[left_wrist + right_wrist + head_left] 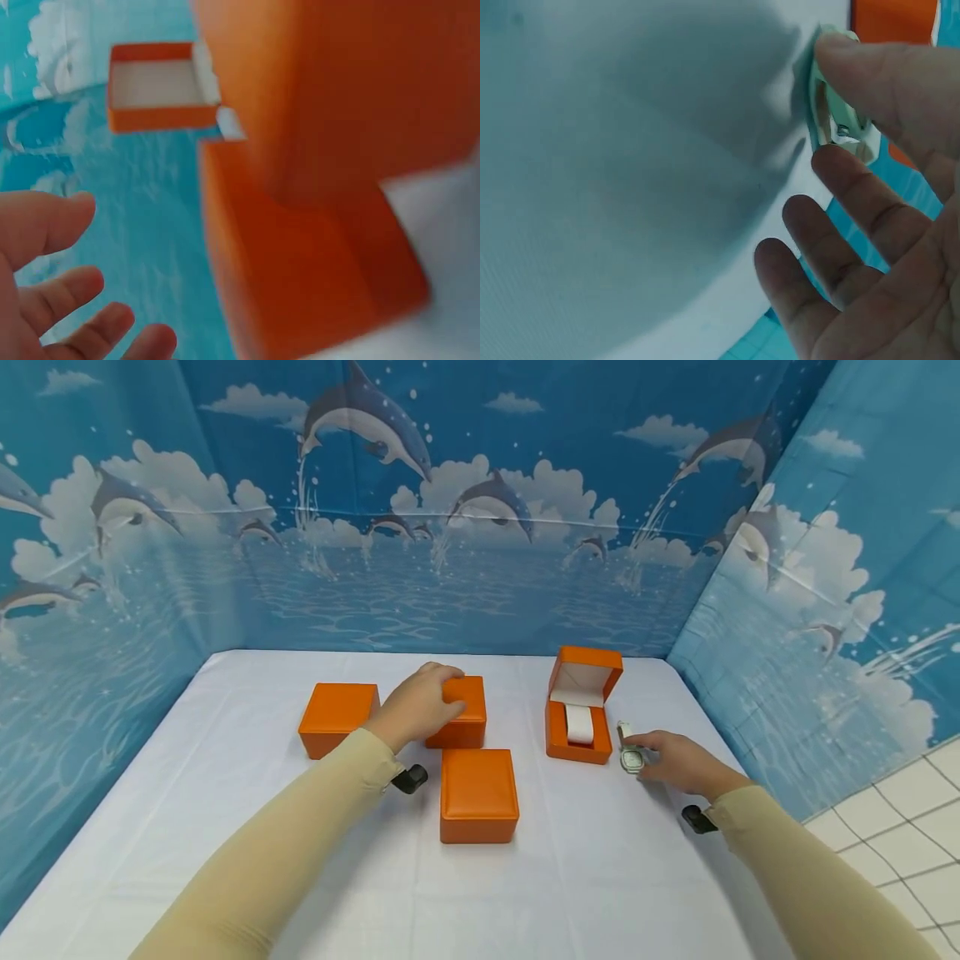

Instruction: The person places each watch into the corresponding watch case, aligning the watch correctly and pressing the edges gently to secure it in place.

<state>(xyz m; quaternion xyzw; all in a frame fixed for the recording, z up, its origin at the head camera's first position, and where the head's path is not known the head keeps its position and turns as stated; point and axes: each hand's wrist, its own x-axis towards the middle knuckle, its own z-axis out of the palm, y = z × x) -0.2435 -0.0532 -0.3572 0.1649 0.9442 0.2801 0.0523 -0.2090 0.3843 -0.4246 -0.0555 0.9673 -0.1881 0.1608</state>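
Observation:
Above the back middle orange box (471,700), my left hand (420,706) reaches with thumb and fingers spread. The left wrist view shows that hand (67,300) apart from the blurred orange boxes (300,262), holding nothing. My right hand (686,764) pinches a pale green wristwatch (632,760) between thumb and index finger, at the right of the table. Close up, the thumb is at one end of the watch (844,112) and the index fingertip at the other; the remaining fingers are extended. Just left of the watch, an open orange watch box (557,742) holds a white cushion (579,724).
Two more closed orange boxes stand on the white tablecloth (570,877): a left box (341,708) and a front box (478,785). A blue dolphin-print curtain (465,585) surrounds the table at the back and sides. White tiles (892,835) show at lower right.

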